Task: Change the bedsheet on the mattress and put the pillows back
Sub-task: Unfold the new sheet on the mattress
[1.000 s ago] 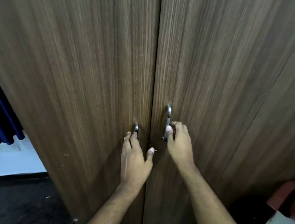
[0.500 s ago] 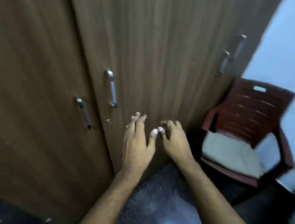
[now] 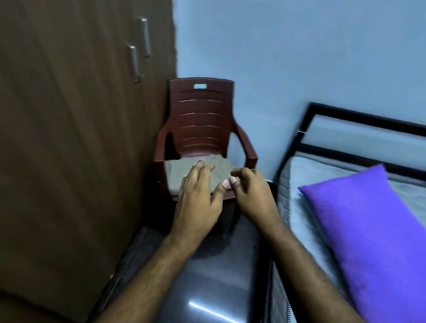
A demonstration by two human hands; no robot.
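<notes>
Both hands, left hand (image 3: 197,197) and right hand (image 3: 252,194), hang released, grasping nothing. Behind them a brown plastic chair (image 3: 201,121) bears folded grey cloth (image 3: 178,167), between wardrobe (image 3: 57,112) and mattress (image 3: 306,229) with purple pillow (image 3: 376,239).

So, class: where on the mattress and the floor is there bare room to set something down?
Free: the mattress strip between the purple pillow and the black headboard, and the dark floor between wardrobe and bed. Crowded: the chair seat, under a folded grey cloth.

Home bedroom, bed (image 3: 376,124), purple pillow (image 3: 376,239), wooden wardrobe (image 3: 49,111)
</notes>
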